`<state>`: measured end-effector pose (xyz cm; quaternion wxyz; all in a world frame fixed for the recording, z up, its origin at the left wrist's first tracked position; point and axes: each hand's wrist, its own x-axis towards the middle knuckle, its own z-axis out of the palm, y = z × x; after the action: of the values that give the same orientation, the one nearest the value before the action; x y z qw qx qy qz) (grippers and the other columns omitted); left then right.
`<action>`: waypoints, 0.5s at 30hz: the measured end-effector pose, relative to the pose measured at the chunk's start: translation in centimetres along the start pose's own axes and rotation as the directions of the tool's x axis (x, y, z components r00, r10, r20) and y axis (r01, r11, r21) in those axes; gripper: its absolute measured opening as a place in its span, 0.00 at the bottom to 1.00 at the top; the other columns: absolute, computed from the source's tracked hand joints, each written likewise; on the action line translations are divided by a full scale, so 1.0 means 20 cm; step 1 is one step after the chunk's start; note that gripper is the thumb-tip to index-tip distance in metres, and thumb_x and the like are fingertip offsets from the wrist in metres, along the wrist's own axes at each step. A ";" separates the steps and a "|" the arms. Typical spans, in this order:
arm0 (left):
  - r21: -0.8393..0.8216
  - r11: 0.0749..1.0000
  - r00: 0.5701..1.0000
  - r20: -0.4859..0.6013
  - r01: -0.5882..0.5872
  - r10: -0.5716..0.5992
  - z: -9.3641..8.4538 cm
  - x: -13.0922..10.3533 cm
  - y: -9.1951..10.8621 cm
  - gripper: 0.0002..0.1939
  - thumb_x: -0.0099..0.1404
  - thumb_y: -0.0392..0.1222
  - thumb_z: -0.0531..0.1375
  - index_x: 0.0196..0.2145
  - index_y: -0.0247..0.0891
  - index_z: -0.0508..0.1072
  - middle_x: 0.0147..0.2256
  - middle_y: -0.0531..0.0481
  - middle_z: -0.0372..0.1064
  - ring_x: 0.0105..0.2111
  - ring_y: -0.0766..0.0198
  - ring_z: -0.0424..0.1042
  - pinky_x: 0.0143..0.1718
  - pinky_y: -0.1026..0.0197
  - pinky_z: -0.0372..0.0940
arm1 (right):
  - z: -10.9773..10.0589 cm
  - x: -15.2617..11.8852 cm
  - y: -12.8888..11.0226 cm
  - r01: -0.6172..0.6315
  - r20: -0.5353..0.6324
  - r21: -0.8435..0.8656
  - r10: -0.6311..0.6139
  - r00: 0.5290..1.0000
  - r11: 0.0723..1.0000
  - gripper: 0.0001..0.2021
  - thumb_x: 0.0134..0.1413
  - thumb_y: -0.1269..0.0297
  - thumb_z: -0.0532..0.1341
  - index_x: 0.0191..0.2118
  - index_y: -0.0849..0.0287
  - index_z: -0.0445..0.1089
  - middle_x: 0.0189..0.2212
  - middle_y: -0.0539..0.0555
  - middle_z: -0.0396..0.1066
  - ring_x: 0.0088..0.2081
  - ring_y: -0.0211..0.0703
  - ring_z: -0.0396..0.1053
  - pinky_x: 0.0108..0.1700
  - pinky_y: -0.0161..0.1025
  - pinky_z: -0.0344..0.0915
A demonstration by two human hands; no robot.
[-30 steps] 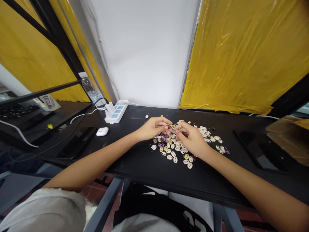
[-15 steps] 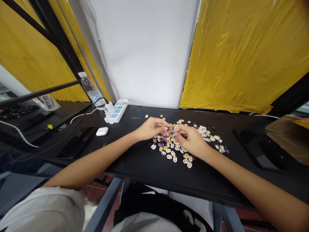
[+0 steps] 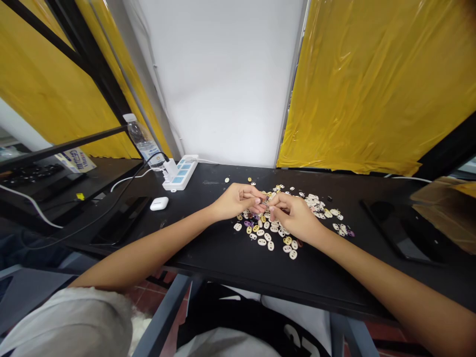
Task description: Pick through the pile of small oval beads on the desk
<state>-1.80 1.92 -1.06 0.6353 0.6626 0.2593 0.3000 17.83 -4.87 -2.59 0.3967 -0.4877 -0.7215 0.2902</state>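
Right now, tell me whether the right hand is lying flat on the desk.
No, the right hand is curled, its fingertips close to the left hand's above the small oval pieces.

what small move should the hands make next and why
Perhaps steady the left hand and shift the right hand slightly, because both pinch close together at a thin item, too small to identify, above scattered oval pieces.

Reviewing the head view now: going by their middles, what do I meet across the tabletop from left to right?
Flat black rectangular device, white rounded plastic case, white power strip with pale-blue panels, bare left hand, bare right hand, glossy black flat device.
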 end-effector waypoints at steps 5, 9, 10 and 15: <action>-0.026 0.998 0.993 -0.107 -0.055 0.052 0.04 0.00 -0.02 0.16 0.57 0.43 0.69 0.39 0.29 0.75 0.31 0.41 0.79 0.32 0.58 0.80 0.41 0.55 0.76 | 0.02 0.01 0.01 0.003 -0.069 0.069 0.001 0.998 0.998 0.03 0.55 0.69 0.56 0.35 0.57 0.66 0.24 0.50 0.73 0.27 0.41 0.71 0.32 0.38 0.63; -0.062 0.994 0.985 -0.157 -0.090 0.079 0.06 0.00 -0.03 0.18 0.56 0.45 0.70 0.39 0.29 0.75 0.31 0.42 0.79 0.33 0.58 0.80 0.40 0.56 0.76 | 0.03 0.01 0.00 -0.003 -0.099 0.101 0.013 0.995 0.995 0.02 0.56 0.68 0.57 0.35 0.58 0.65 0.24 0.50 0.73 0.27 0.41 0.71 0.31 0.38 0.63; -0.074 0.993 0.982 -0.171 -0.094 0.080 0.07 0.00 -0.02 0.18 0.56 0.45 0.70 0.39 0.29 0.75 0.31 0.42 0.79 0.33 0.58 0.80 0.40 0.56 0.76 | 0.03 0.01 0.00 -0.003 -0.110 0.111 0.015 0.994 0.994 0.01 0.56 0.67 0.57 0.35 0.58 0.65 0.23 0.50 0.73 0.26 0.41 0.71 0.31 0.38 0.63; -0.115 0.987 0.971 -0.226 -0.108 0.080 0.10 -0.01 -0.01 0.18 0.57 0.45 0.69 0.40 0.29 0.74 0.32 0.43 0.79 0.33 0.59 0.80 0.41 0.56 0.75 | 0.03 0.02 -0.02 -0.003 -0.160 0.158 0.028 0.987 0.987 0.05 0.56 0.63 0.59 0.34 0.58 0.64 0.22 0.50 0.73 0.22 0.38 0.67 0.27 0.36 0.60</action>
<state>-0.49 0.54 -1.33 0.6283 0.5951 0.2772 0.4174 17.09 -4.73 -2.44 0.4889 -0.4824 -0.6579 0.3088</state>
